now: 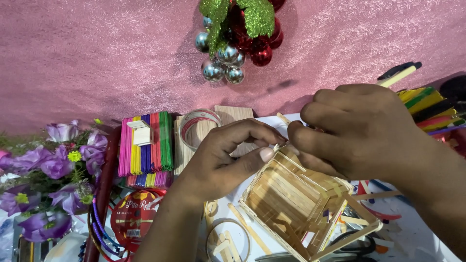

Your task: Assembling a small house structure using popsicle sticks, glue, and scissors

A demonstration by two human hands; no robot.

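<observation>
Pink glittery cloth (97, 53) fills the upper half of the view as a backdrop, and below it lies a white work surface (412, 233) crowded with craft supplies. At the centre of that surface, tilted on one corner, sits an open box built of plain wooden craft sticks (296, 204). Both hands meet at its upper rim: the left hand (228, 155) pinches a small pale piece (276, 147) between thumb and forefinger right at the box's top edge, and the right hand (364, 128), fingers curled, closes on the same spot from the other side (what its fingertips grip is hidden behind them).

Just behind the left hand lie a roll of tape (196, 127) on a flat slab of plain sticks (233, 119), and beside those a bundle of coloured craft sticks (145, 145). Further left stand purple artificial flowers (53, 170), with a red ribbon spool (133, 216) nearer the camera. More coloured sticks (429, 109) show behind the right hand. High on the cloth hangs a cluster of silver and red baubles with green glitter leaves (238, 39).
</observation>
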